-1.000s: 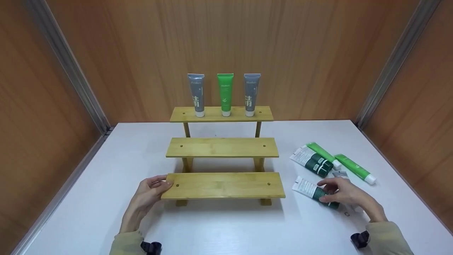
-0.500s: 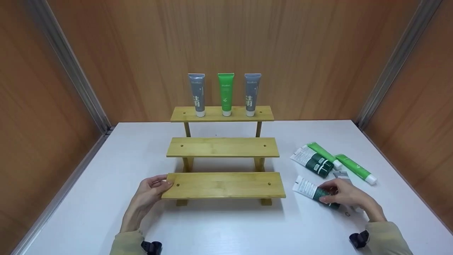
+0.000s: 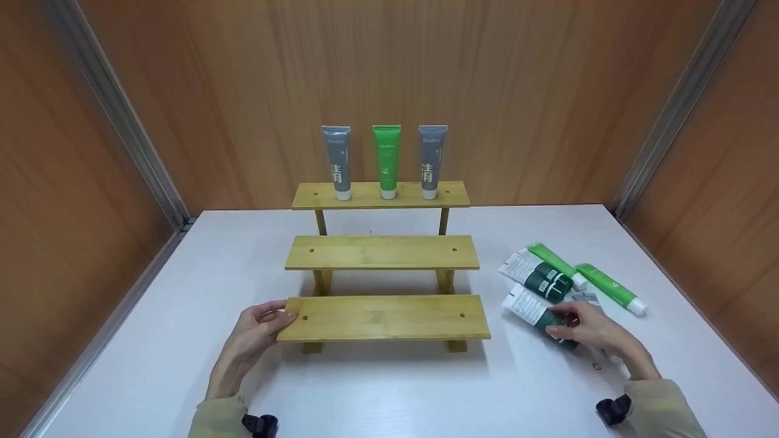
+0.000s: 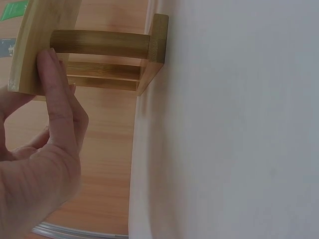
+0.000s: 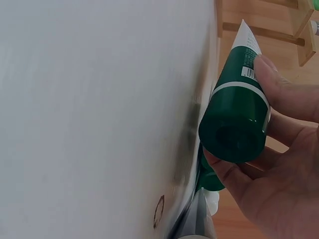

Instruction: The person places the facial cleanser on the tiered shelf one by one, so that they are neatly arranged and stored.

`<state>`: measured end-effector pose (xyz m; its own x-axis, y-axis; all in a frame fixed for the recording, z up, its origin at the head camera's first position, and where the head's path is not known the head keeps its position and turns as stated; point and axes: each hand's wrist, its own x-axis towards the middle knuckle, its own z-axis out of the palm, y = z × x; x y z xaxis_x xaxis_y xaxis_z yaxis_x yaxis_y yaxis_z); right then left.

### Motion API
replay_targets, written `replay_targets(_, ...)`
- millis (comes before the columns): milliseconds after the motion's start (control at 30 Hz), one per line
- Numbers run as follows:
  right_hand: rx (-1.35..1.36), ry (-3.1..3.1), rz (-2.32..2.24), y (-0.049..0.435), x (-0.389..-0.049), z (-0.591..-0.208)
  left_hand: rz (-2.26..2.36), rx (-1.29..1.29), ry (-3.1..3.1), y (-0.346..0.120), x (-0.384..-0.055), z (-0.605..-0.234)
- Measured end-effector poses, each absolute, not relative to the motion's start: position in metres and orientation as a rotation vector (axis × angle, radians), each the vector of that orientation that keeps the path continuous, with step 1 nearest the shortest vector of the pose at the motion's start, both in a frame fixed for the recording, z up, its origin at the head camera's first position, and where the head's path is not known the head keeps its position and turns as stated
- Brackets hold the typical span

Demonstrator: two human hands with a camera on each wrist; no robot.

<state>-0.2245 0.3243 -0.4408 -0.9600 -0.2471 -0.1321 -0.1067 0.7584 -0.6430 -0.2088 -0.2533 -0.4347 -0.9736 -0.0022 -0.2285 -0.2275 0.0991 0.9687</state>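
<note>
My left hand (image 3: 255,334) pinches the left end of the lowest board of a three-tier wooden stand (image 3: 383,317); in the left wrist view, fingers (image 4: 57,99) lie under that board. To the right, my right hand (image 3: 593,333) grips a white and dark green tube (image 3: 530,307) by its sides near the cap. The right wrist view shows this tube (image 5: 237,104) between thumb and fingers, lifted a little off the table. On the top board stand a grey-blue tube (image 3: 339,161), a green tube (image 3: 387,161) and another grey-blue tube (image 3: 433,161), all upright on their caps.
Beyond the right hand lie another white and dark green tube (image 3: 538,277) and two slim green tubes (image 3: 610,289). A grey tube (image 3: 586,298) is partly hidden by the hand. Wooden panels (image 3: 389,73) enclose the white table (image 3: 365,395) at the back and sides.
My right hand has closed around the white and dark green tube and raised it slightly, its white end moving toward the other tubes. The left hand has stayed on the stand.
</note>
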Motion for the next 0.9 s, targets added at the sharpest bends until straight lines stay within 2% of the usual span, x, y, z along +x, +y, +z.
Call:
replay_targets(500, -0.282, 2.677, -1.136, 0.322, -0.226, -0.437, 2.009, -0.219, 2.173, -0.254, -0.209, -0.434)
replay_targets(900, -0.152, 2.595, -1.259, 0.313, -0.224, -0.43, 2.008, -0.222, 2.162, -0.255, -0.209, -0.435)
